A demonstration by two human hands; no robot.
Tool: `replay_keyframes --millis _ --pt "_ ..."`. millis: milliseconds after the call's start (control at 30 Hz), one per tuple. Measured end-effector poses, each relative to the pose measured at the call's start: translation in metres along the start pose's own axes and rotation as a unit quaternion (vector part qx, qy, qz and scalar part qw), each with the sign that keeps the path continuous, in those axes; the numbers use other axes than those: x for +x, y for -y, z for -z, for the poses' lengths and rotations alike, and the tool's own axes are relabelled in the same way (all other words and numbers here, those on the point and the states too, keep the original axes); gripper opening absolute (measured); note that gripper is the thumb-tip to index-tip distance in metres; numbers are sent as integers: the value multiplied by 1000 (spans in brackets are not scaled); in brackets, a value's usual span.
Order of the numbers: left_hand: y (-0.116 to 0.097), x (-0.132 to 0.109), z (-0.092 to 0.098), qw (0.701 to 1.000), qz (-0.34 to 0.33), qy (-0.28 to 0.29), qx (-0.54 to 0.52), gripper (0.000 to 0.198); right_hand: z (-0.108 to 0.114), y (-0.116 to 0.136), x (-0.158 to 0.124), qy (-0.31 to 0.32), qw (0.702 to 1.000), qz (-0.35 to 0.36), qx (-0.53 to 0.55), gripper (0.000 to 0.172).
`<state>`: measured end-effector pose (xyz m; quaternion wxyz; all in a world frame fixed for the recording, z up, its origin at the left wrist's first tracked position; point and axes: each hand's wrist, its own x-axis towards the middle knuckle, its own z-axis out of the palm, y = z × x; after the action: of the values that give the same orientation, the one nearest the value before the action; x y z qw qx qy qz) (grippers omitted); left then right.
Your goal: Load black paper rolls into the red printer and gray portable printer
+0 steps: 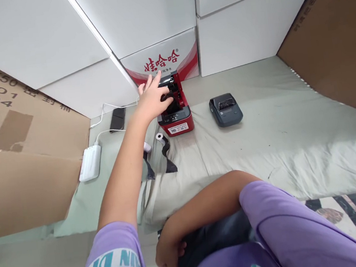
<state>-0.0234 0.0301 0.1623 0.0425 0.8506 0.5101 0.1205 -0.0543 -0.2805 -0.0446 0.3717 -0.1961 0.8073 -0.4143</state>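
Observation:
My left hand [153,97] reaches over the red and black label printer [178,124], whose lid stands raised. Its fingers are spread, with the thumb and forefinger at the printer's open bay; part of the inside is hidden behind them. In my lap, my right hand [170,252] rests with its fingers curled in and nothing visible in them. Just in front of the printer lies a small paper roll [160,137] with a dark strip trailing from it. A second roll [147,147] with a similar strip is partly covered by my left forearm.
A dark portable printer [226,110] sits to the right on the pale cloth [281,139]. On the left are a black phone [117,119] and a white power bank [90,163] with white cables. Cardboard boxes [30,167] and white boxes [237,36] enclose the surface.

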Motion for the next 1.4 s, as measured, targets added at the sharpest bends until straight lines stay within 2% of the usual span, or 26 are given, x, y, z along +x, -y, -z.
replay_keyframes --millis 100,167,400,567,667,767,900,1200,1400 --pt "2 4 2 1000 31 5 -1 18 -3 -1 1 -30 1000 -1 -9 53" --pt "2 6 3 999 36 6 4 14 -5 -2 1 -36 999 3 -12 52" --pt "-2 8 -1 999 26 -2 23 20 -4 -4 2 -30 1000 7 2 50" --pt "-14 0 7 999 -2 -23 48 19 -3 -4 6 -19 1000 -1 -10 50" --pt "-19 -7 10 998 -22 1 65 18 -3 -4 7 -20 1000 -4 -13 51" --pt "-20 -17 6 996 -46 29 73 30 -3 -3 5 -21 1000 -6 -10 50" --pt "-20 -28 -2 997 -26 11 68 48 -3 1 3 -22 1000 -7 -5 50" --pt "-37 -37 -20 996 52 -15 75 43 -3 -2 6 -13 1000 -2 -16 56" --pt "-34 -29 -24 997 54 -23 56 42 -6 -3 6 -27 1000 -7 -10 54"
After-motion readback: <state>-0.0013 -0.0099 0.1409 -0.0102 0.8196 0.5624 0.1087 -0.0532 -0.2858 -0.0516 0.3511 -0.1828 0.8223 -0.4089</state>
